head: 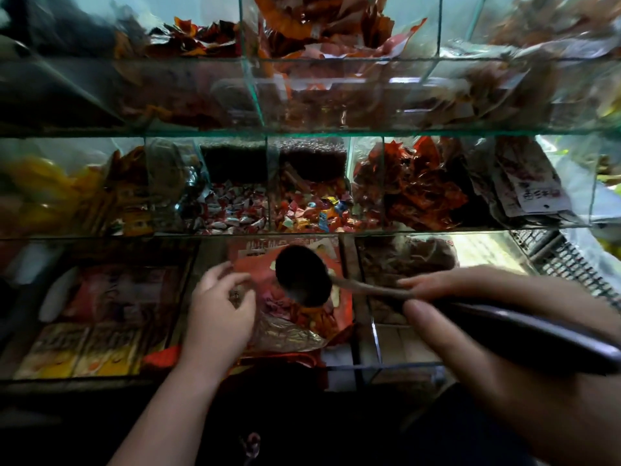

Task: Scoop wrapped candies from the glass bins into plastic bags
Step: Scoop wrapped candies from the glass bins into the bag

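My right hand [487, 317] grips the dark handle of a ladle [304, 275]; its round black bowl hangs over the front middle glass bin [349, 257], above red packets. My left hand [220, 311] rests in that same bin with fingers curled on a clear plastic bag [289, 334] lying crumpled over the red packets. Behind, the middle row holds a bin of red-and-white wrapped candies [232, 213] and a bin of mixed coloured wrapped candies [312, 210]. Whether the ladle bowl holds anything cannot be made out.
Glass bins stand in three stepped rows with thin upright dividers. Red snack packets [413, 190] fill the right middle bin, yellow packets [77, 354] the front left one. A brown heap [406, 260] sits front right. A wire basket [571, 264] is at the far right.
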